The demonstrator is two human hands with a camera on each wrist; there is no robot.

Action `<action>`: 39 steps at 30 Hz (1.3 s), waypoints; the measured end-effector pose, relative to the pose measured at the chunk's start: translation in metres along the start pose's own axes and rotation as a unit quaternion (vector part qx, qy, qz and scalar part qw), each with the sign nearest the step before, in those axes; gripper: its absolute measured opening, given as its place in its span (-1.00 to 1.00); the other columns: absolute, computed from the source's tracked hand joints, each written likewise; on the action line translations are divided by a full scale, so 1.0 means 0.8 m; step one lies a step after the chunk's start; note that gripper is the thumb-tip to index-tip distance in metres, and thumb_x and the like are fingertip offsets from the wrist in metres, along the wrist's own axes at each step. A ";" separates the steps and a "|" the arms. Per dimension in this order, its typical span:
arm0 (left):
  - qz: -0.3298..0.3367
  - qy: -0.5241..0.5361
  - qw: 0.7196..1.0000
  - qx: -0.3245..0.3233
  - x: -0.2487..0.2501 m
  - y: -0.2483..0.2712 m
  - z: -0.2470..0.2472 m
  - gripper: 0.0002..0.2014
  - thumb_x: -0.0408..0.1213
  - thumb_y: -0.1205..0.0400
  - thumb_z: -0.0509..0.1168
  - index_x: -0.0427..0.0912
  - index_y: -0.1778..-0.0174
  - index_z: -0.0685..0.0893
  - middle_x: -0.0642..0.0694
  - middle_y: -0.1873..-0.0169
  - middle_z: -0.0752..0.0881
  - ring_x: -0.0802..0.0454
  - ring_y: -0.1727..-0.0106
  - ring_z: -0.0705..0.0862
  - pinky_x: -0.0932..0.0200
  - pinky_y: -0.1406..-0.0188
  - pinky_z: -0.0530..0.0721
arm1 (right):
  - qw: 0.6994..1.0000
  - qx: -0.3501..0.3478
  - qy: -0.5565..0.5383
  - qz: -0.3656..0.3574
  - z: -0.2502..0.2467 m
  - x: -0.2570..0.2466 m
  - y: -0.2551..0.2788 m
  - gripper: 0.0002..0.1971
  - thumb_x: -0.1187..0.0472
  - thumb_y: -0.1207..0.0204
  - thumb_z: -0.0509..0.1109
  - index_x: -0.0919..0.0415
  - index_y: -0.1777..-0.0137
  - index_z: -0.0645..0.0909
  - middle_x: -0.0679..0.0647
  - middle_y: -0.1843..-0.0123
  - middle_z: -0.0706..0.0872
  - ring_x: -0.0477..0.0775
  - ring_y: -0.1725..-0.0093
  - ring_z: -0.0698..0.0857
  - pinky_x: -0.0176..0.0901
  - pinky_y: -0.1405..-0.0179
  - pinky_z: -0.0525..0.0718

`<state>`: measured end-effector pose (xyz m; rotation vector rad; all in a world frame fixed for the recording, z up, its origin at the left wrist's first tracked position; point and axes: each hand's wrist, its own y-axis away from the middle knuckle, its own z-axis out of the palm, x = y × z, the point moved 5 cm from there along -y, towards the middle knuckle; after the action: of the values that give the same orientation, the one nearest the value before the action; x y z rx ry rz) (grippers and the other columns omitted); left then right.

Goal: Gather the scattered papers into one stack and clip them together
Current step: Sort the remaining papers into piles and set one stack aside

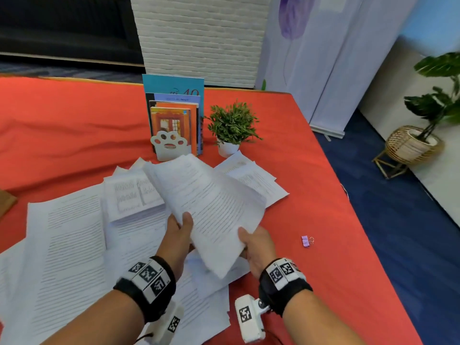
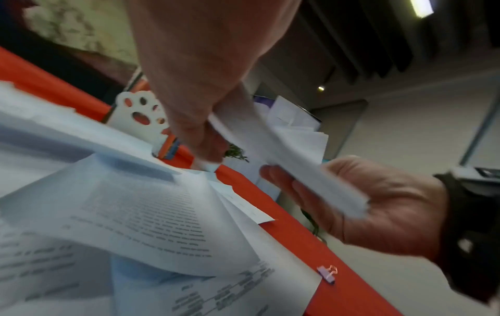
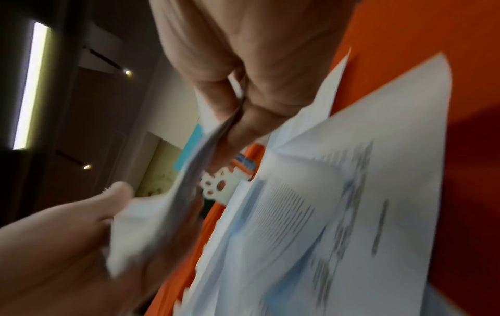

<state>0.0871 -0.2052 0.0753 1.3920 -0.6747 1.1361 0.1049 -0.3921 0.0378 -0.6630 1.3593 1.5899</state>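
I hold a bundle of printed papers [image 1: 211,202] lifted and tilted above the red table. My left hand [image 1: 185,225] grips its near left edge, thumb on top. My right hand [image 1: 246,241] grips the near right corner. In the left wrist view the bundle [image 2: 284,162] runs from my left hand [image 2: 200,136] to my right hand [image 2: 351,203]. More loose sheets [image 1: 67,240] lie spread at the left, a smaller pile [image 1: 134,195] behind them, and a few sheets [image 1: 256,180] at the right. A purple binder clip [image 1: 306,241] lies on the cloth to the right of my right hand.
Books in a white paw-shaped bookend [image 1: 171,143] stand behind the papers, with a small potted plant [image 1: 231,128] beside them. The red tablecloth [image 1: 323,195] ends at the right edge, above blue floor. A wooden item [image 1: 6,200] sits at the far left.
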 end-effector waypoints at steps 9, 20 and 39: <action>0.025 -0.263 0.957 0.117 -0.025 -0.016 -0.057 -0.56 -0.26 -0.61 0.29 -0.04 -0.44 0.48 -0.12 -0.57 0.33 -0.12 -0.55 0.35 -0.08 -0.51 0.35 | 0.944 0.329 -0.019 -0.022 -0.183 -0.075 -0.057 -0.77 0.35 -0.59 0.21 0.37 -0.17 0.60 0.19 0.06 0.63 0.19 0.30 0.63 -0.27 0.53 0.62; -0.063 -0.348 0.929 0.109 -0.074 -0.018 -0.101 -0.63 -0.31 -0.54 0.35 -0.03 -0.27 0.60 -0.17 -0.43 0.48 -0.19 -0.44 0.45 -0.08 -0.48 0.39 | 0.827 0.306 0.461 0.101 -0.224 -0.087 -0.116 -0.37 0.02 -0.31 0.57 0.21 -0.37 0.56 0.15 -0.42 0.62 0.24 -0.46 0.54 0.17 -0.49 0.43; -0.029 -0.234 0.958 0.162 -0.057 0.000 -0.150 -0.85 -0.48 -0.45 0.42 -0.15 0.17 0.78 -0.15 0.05 0.74 -0.14 0.10 0.75 0.01 0.05 0.77 | 0.955 0.068 0.287 0.027 -0.067 -0.006 -0.152 -0.52 0.21 -0.51 0.30 0.14 -0.46 0.47 0.26 -0.44 0.58 0.33 -0.41 0.57 0.21 -0.44 0.53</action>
<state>0.0412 -0.0999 0.0183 1.9827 -0.7945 0.8995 0.2058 -0.4476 -0.0281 -1.0615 1.9019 1.3778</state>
